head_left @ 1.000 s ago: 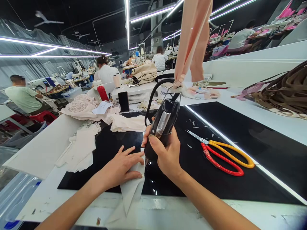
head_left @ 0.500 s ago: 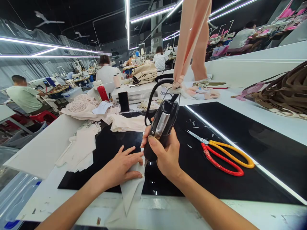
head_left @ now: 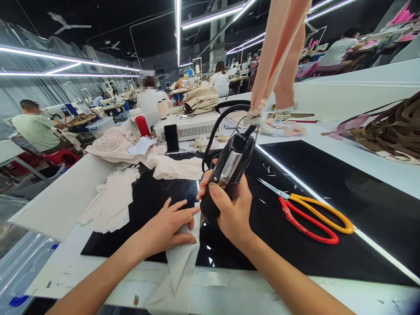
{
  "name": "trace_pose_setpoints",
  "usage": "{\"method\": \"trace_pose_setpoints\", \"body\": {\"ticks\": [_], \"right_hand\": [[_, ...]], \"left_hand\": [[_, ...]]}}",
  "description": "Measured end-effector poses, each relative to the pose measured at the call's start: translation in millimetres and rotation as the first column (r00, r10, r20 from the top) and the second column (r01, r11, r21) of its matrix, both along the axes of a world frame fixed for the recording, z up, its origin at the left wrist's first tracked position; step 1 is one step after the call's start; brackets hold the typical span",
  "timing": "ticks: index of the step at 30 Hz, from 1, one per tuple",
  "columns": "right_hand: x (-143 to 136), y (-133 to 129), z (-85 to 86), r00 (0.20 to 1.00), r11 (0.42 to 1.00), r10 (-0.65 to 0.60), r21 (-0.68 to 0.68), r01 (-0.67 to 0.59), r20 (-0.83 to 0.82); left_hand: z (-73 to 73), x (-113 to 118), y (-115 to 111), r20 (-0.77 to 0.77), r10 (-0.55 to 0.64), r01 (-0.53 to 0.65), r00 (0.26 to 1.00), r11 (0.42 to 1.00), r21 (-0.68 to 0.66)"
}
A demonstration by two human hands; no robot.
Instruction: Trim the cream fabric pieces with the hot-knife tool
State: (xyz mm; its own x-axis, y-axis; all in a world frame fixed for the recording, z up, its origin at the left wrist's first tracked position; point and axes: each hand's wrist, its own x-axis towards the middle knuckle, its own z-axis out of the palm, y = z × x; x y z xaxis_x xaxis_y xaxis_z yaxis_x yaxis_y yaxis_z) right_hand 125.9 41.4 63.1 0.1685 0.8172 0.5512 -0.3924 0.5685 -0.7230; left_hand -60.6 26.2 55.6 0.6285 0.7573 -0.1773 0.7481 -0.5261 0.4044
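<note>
My right hand (head_left: pixel 233 210) is wrapped round a black handheld electric fabric cutter (head_left: pixel 226 175), which leans to the right with its cord rising from the top. The cutter's lower end is at the right edge of a pale cloth piece (head_left: pixel 180 258); its blade is hard to make out. Fingers spread, my left hand (head_left: pixel 175 227) lies on this cloth, just left of the cutter. Part of the cloth hangs folded over the table's front edge. Scissors (head_left: pixel 295 210) with one red and one orange handle lie to the right of my right hand.
Pale cloth pieces (head_left: pixel 114 201) lie at the left, and a folded cloth strip (head_left: pixel 179 167) lies behind my hands. A phone (head_left: pixel 171 138) stands at the back. Pink fabric (head_left: pixel 275 52) hangs above the cutter. Brown straps (head_left: pixel 387 127) are heaped at the right. Several people sit farther off.
The cutter and my right hand have shifted slightly right, away from my left hand. My left hand stays spread on the cloth. The whole view has turned a little.
</note>
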Motion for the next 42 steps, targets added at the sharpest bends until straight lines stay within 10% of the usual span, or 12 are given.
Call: {"method": "trace_pose_setpoints", "body": {"ticks": [42], "right_hand": [[1.2,-0.9,3.3,1.0,1.0,-0.01,0.01,0.01,-0.022]], "left_hand": [[-9.3,-6.9,1.5,0.046,-0.108,0.105,0.993,0.992,0.064]]}}
